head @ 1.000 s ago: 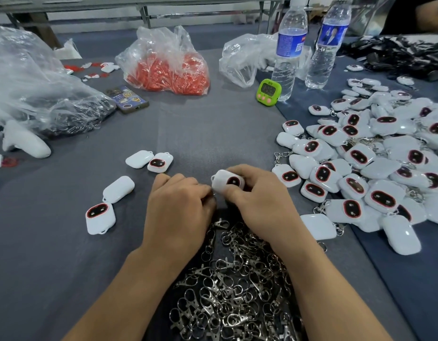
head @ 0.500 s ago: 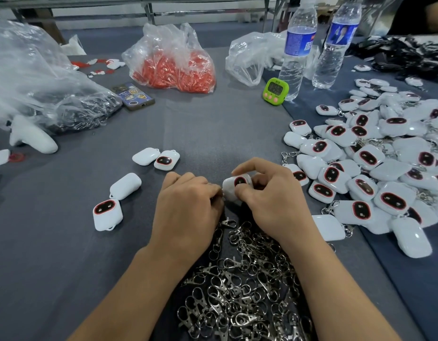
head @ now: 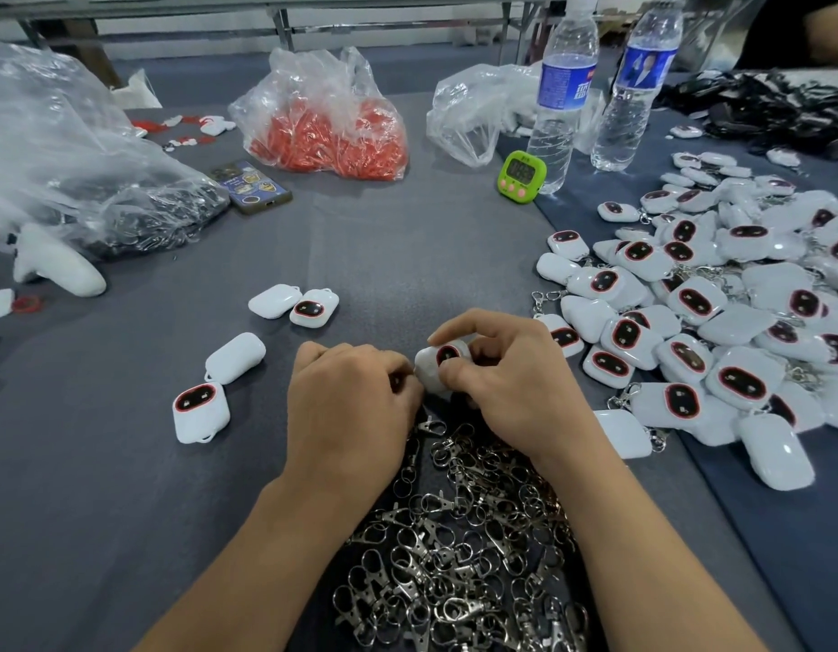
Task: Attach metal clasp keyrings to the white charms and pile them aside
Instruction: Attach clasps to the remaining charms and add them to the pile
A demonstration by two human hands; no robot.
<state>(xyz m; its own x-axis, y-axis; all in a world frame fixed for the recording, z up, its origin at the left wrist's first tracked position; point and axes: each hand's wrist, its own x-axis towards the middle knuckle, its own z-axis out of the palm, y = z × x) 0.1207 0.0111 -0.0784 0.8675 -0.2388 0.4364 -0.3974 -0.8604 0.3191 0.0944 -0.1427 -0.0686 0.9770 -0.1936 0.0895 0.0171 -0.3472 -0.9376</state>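
Observation:
My right hand (head: pixel 506 383) pinches a white charm (head: pixel 438 364) with a red-rimmed dark face, thumb and fingers curled round it at the table's middle. My left hand (head: pixel 351 402) is curled against the charm's left end; what its fingertips hold is hidden. A heap of metal clasp keyrings (head: pixel 464 543) lies just below both hands, between my forearms. Several loose white charms (head: pixel 200 411) lie on the grey cloth to the left. A big pile of charms with clasps (head: pixel 718 322) fills the right side.
A bag of red parts (head: pixel 327 129), a phone (head: pixel 250 185), a green timer (head: pixel 522 174) and two water bottles (head: pixel 560 87) stand at the back. A large clear bag of dark parts (head: pixel 78 181) lies far left. Another person's arm shows at the top right.
The charm has turned in my fingers, from lying flat with its face up to standing more on end. Both hands stay at the same spot above the keyrings.

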